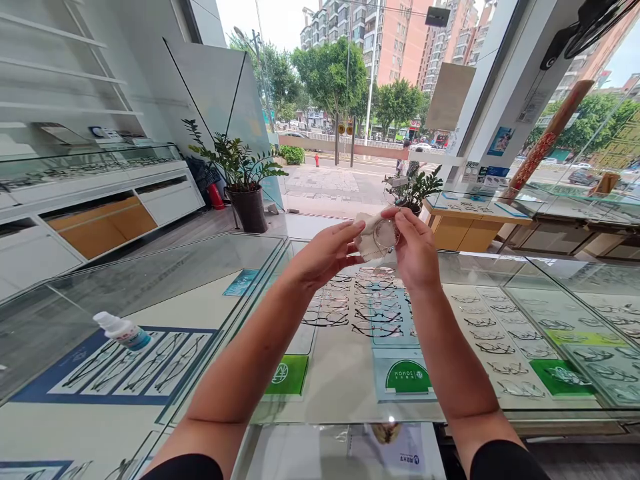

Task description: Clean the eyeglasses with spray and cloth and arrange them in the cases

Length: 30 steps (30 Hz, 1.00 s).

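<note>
Both my hands are raised in front of me above the glass counter. My left hand pinches a beige cleaning cloth between thumb and fingers. Closed at the rim of a round-lensed pair of eyeglasses, my right hand holds it up against the cloth. One clear round lens faces me; the rest of the frame is hidden by the fingers and cloth. A white spray bottle with a blue-and-white label stands on the counter glass to the left.
Beneath the counter glass lie rows of eyeglass frames and green display cards. More showcases extend right. Potted plants stand on the floor beyond, before a large street window. A shelving cabinet lines the left wall.
</note>
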Each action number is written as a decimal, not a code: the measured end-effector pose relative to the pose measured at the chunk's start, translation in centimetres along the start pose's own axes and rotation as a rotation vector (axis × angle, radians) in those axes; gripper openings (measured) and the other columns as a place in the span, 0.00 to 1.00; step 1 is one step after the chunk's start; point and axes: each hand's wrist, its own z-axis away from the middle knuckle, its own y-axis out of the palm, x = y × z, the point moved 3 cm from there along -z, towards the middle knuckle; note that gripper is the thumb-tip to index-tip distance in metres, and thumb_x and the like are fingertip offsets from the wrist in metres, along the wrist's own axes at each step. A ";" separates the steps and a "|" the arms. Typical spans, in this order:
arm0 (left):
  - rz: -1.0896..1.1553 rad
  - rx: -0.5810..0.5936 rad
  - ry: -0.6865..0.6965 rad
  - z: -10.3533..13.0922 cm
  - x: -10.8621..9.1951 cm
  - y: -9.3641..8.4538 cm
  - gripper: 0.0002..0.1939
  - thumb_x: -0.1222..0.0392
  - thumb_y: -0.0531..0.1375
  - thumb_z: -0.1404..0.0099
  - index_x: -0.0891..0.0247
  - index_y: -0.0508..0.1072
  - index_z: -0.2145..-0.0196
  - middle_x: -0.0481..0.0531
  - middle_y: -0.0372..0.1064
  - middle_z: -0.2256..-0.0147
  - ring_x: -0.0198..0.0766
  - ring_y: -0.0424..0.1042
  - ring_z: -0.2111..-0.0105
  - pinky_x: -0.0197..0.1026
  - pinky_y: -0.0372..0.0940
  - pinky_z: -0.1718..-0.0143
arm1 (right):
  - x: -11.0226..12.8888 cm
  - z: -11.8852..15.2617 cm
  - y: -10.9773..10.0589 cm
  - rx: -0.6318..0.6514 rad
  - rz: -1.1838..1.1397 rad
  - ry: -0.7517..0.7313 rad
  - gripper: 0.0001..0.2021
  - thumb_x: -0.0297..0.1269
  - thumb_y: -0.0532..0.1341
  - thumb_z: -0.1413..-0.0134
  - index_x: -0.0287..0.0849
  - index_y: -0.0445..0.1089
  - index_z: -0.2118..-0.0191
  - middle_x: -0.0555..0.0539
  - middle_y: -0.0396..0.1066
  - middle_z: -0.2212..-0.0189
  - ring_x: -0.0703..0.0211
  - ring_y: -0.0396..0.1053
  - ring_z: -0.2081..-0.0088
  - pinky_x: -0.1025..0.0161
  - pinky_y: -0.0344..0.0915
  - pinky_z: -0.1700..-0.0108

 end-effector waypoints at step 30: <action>-0.310 -0.148 -0.047 0.6 -1.6 -0.1 0.21 0.41 0.73 0.35 0.64 0.80 0.63 0.50 0.73 0.71 0.31 0.65 0.74 0.36 0.58 0.72 | -0.2 0.3 0.6 0.092 0.073 -0.110 0.12 0.49 0.66 0.30 0.54 0.84 0.64 0.47 0.74 0.55 0.48 0.74 0.42 0.48 0.68 0.33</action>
